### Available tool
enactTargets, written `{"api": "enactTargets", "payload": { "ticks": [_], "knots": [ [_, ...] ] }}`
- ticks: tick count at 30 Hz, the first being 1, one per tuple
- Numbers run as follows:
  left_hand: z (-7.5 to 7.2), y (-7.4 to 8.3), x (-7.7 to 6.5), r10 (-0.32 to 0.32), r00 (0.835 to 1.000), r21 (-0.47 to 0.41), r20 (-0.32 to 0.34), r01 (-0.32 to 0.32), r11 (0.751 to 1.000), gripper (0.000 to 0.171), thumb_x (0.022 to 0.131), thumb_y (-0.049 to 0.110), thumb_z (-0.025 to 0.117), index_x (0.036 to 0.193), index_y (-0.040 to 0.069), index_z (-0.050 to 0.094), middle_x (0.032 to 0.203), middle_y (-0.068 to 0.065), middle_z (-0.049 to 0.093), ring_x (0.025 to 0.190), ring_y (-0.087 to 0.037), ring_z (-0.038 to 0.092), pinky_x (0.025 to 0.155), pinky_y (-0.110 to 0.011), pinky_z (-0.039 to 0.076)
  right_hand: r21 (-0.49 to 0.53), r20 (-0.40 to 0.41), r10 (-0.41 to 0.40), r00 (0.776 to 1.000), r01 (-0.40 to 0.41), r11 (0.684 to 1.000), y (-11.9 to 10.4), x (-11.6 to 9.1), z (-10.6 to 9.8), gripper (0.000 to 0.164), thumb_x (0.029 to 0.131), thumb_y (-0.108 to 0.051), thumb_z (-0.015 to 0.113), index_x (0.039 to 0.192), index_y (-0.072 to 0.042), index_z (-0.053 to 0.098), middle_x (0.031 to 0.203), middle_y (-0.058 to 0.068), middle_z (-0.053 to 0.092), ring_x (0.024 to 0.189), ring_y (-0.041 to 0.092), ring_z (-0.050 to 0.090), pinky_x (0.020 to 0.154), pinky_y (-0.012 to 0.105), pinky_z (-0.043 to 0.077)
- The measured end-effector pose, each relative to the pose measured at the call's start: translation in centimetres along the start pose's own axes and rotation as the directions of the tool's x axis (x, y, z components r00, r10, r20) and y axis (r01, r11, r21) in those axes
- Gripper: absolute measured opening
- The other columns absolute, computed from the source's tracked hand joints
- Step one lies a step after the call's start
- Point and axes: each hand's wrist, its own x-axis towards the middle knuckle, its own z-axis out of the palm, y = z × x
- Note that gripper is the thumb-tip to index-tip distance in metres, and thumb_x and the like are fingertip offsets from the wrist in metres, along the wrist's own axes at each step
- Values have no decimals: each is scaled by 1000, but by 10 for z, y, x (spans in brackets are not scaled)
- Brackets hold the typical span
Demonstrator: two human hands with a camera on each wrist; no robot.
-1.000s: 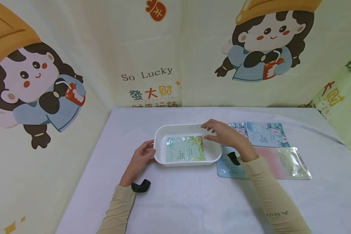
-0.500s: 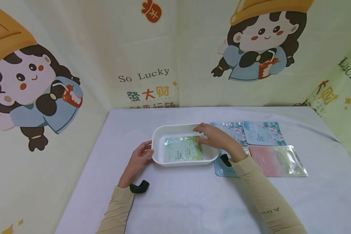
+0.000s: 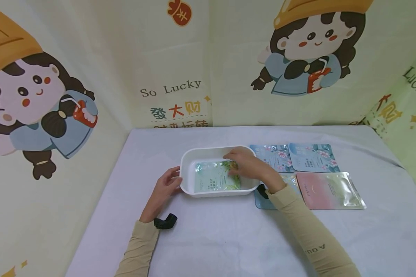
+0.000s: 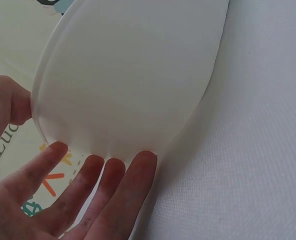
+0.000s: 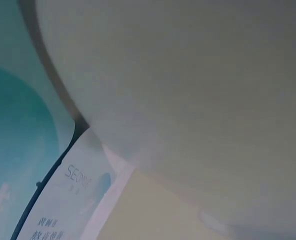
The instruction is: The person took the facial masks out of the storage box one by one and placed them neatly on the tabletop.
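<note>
A white plastic tray (image 3: 190, 192) stands on the table, with a pale green sheet mask packet (image 3: 208, 179) lying flat in it. My left hand (image 3: 165, 188) holds the tray's left end. In the left wrist view its thumb is bent at the rim and its fingertips press the tray's outer wall (image 4: 128, 75). My right hand (image 3: 246, 163) reaches over the tray's right end. Its fingers and thumb are apart over the packet's leafy right end, partly covering it; whether they touch is unclear. The right wrist view shows mainly the tray's wall (image 5: 163, 75), without the fingers.
Right of the tray lie two blue flowered packets (image 3: 313, 157) at the back. Nearer are a pink and silver packet (image 3: 329, 190) and a blue packet (image 3: 263, 204), partly under the right arm. A printed curtain (image 3: 228, 107) hangs behind the white-covered table (image 3: 211, 238).
My right hand has moved left and down into the tray, over the packet's right end. The left hand stays at the tray's left end. The head view has shifted slightly.
</note>
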Motion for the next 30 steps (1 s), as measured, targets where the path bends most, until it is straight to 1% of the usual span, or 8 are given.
{"api": "enactTargets", "payload": {
  "ticks": [2,6,10,15,20,23,26,30],
  "knots": [
    [0,0,0,-1,1000,-2,5,1,1000,46,100,19,60,144,15,47,139,-15,52,125,-33,56,90,-35,58,1,21,0,1000,0,1000,-1,1,2,56,86,-23,79,132,2,59,132,18,58,125,34,52,109,46,43],
    [1,0,0,-3,1000,-2,6,3,1000,46,100,18,60,144,15,47,140,-16,51,126,-34,55,90,-35,58,26,65,31,997,-33,999,-3,1,3,59,86,-21,78,136,2,56,136,19,56,128,34,51,109,46,43],
    [1,0,1,-3,1000,3,4,3,1000,46,100,17,59,145,15,47,140,-16,51,125,-34,56,90,-36,58,19,86,50,995,-52,998,-3,1,5,59,86,-19,78,137,1,55,135,18,56,127,33,51,109,46,43],
    [0,-1,1,4,1000,3,5,-4,1000,46,100,18,60,144,15,47,140,-16,51,125,-35,56,90,-36,58,-13,88,45,995,-44,999,-1,3,9,57,86,-19,79,135,0,57,130,16,59,122,30,54,107,43,45],
    [0,-1,2,9,1000,19,0,-9,1000,47,100,20,61,144,16,48,141,-15,51,124,-34,57,91,-37,58,-31,83,55,995,-52,998,-2,3,10,54,83,-20,81,129,-1,61,121,13,60,112,26,55,100,41,48],
    [0,-1,2,8,1000,23,-1,-8,1000,47,100,20,61,144,17,48,141,-14,52,123,-33,58,91,-36,58,-20,72,59,996,-58,998,-2,2,10,54,81,-20,83,128,-1,61,119,12,59,110,25,54,99,40,49],
    [0,-1,2,10,1000,19,-1,-10,1000,46,100,20,61,144,17,48,140,-14,52,122,-32,58,90,-36,58,-10,61,58,996,-57,998,-3,3,10,55,80,-19,83,127,-2,61,118,12,59,111,26,54,100,41,48],
    [-1,-1,1,8,1000,9,-3,-8,1000,47,99,19,61,144,16,48,140,-15,52,122,-31,59,89,-34,58,17,68,60,996,-61,998,-2,5,11,54,80,-17,83,126,-3,60,116,9,59,108,24,54,100,40,48]
  ]
}}
